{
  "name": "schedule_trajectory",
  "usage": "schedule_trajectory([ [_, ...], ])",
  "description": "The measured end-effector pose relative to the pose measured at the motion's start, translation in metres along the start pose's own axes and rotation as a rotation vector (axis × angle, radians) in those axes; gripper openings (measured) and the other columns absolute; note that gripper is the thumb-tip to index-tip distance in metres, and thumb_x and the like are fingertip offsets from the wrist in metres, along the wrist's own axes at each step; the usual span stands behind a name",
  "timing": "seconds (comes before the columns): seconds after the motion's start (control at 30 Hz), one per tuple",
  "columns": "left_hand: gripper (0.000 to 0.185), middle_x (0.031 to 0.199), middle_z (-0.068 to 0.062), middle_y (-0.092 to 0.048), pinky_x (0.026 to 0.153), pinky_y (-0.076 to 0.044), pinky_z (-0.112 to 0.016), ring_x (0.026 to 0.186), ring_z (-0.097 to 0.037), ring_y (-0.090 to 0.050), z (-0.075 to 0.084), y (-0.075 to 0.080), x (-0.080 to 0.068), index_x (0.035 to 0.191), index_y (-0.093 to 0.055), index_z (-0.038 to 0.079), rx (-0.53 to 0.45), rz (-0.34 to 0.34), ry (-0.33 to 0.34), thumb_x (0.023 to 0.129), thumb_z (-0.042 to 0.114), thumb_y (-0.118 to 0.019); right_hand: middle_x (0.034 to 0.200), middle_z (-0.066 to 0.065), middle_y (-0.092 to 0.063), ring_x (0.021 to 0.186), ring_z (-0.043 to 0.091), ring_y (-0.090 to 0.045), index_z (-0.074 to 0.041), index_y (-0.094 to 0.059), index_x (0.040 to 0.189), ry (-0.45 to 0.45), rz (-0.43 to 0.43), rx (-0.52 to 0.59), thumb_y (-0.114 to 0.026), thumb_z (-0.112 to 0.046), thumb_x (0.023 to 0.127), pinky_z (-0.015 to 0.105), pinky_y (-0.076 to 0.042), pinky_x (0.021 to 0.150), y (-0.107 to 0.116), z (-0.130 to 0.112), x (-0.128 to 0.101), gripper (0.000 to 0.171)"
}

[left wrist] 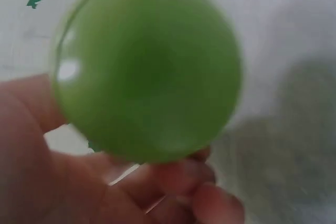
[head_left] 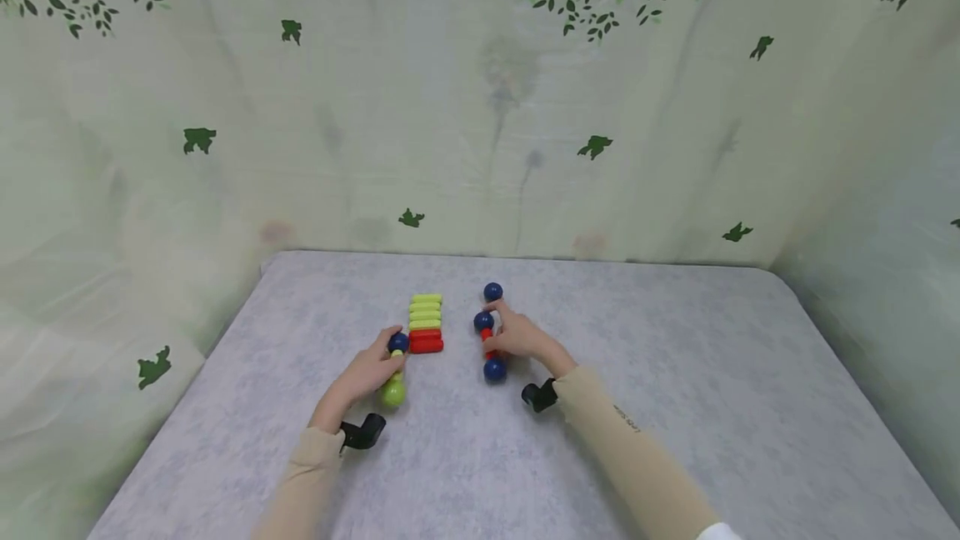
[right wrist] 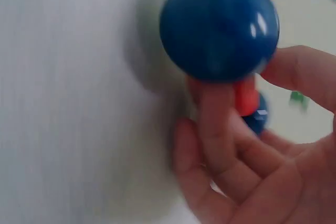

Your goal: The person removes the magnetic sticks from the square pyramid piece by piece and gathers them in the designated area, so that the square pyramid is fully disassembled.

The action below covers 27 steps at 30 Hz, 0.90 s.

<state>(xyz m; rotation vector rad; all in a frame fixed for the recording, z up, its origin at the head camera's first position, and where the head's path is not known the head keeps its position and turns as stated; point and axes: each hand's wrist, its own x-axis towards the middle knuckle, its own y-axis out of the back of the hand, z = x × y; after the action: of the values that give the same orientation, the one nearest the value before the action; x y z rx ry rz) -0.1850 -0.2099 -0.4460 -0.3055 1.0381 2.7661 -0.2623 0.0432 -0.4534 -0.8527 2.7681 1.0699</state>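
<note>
My left hand (head_left: 369, 373) grips a toy piece made of a yellow-green rod (head_left: 397, 362) with a blue ball (head_left: 398, 342) at its far end and a green ball (head_left: 393, 392) at its near end. That green ball (left wrist: 149, 69) covers much of the left wrist view and hides part of the fingers. To the right, my right hand (head_left: 527, 338) holds a red rod (head_left: 487, 343) between two blue balls, a far one (head_left: 483, 321) and a near one (head_left: 494, 370). The near blue ball (right wrist: 219, 27) looms large in the right wrist view, with curled fingers (right wrist: 218, 129) beneath it.
Several yellow-green rods (head_left: 426, 311) lie side by side between the hands, with red rods (head_left: 426, 342) just nearer. A separate blue ball (head_left: 492, 291) sits beyond the right hand. Behind the grey table (head_left: 675, 340) hangs a leaf-patterned curtain (head_left: 465, 107).
</note>
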Motion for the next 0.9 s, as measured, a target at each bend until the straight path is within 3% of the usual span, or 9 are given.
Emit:
schedule_trajectory([
  [0.2, 0.072, 0.067, -0.002, -0.045, 0.055, -0.033, -0.028, 0.056, -0.015, -0.04, -0.011, -0.004, -0.001, 0.149, -0.018, 0.001, -0.01, -0.112, -0.067, 0.086, 0.011, -0.049, 0.07, 0.006, -0.063, 0.058, 0.017, -0.059, -0.003, -0.036, 0.132, -0.011, -0.071, 0.158, -0.07, -0.012, 0.085, 0.028, -0.05, 0.058, -0.031, -0.024, -0.009, 0.058],
  [0.37, 0.072, 0.071, -0.005, -0.049, 0.057, -0.037, -0.03, 0.06, -0.017, -0.046, -0.011, -0.007, -0.001, 0.149, -0.02, 0.007, -0.059, -0.116, -0.095, 0.085, 0.008, -0.052, 0.075, 0.008, -0.063, 0.062, 0.018, -0.059, -0.007, -0.034, 0.134, -0.023, -0.086, 0.283, -0.067, -0.009, 0.087, 0.029, -0.051, 0.063, -0.036, -0.023, -0.011, 0.057],
  [0.57, 0.071, 0.073, -0.005, -0.046, 0.056, -0.035, -0.03, 0.058, -0.017, -0.042, -0.009, -0.006, -0.002, 0.147, -0.023, 0.015, -0.092, -0.099, -0.152, 0.083, 0.004, -0.051, 0.079, 0.005, -0.064, 0.063, 0.018, -0.059, -0.007, -0.031, 0.138, -0.041, -0.072, 0.368, -0.065, -0.013, 0.088, 0.03, -0.052, 0.065, -0.032, -0.012, -0.01, 0.061],
  [0.7, 0.07, 0.075, -0.005, -0.047, 0.058, -0.036, -0.03, 0.06, -0.018, -0.043, -0.011, -0.003, -0.005, 0.147, -0.023, 0.018, -0.121, -0.121, -0.215, 0.085, 0.004, -0.051, 0.078, 0.006, -0.063, 0.066, 0.019, -0.058, -0.011, -0.03, 0.14, 0.012, -0.071, 0.435, -0.064, -0.011, 0.089, 0.032, -0.053, 0.067, -0.03, -0.005, -0.01, 0.06],
  [0.8, 0.07, 0.078, -0.007, -0.049, 0.059, -0.039, -0.031, 0.063, -0.019, -0.046, -0.013, 0.0, -0.008, 0.148, -0.022, 0.019, -0.107, -0.079, -0.267, 0.087, 0.003, -0.052, 0.079, 0.007, -0.062, 0.068, 0.019, -0.058, -0.016, -0.03, 0.141, 0.085, -0.048, 0.413, -0.064, -0.01, 0.09, 0.032, -0.053, 0.068, -0.028, -0.005, -0.012, 0.061],
  [0.9, 0.073, 0.088, -0.009, -0.053, 0.064, -0.046, -0.033, 0.071, -0.02, -0.054, -0.014, 0.001, -0.007, 0.15, -0.019, 0.021, -0.052, 0.066, -0.341, 0.09, 0.002, -0.055, 0.085, 0.006, -0.062, 0.07, 0.018, -0.06, -0.019, -0.027, 0.143, 0.187, 0.072, 0.307, -0.065, -0.008, 0.09, 0.031, -0.053, 0.067, -0.03, -0.014, -0.012, 0.067],
])
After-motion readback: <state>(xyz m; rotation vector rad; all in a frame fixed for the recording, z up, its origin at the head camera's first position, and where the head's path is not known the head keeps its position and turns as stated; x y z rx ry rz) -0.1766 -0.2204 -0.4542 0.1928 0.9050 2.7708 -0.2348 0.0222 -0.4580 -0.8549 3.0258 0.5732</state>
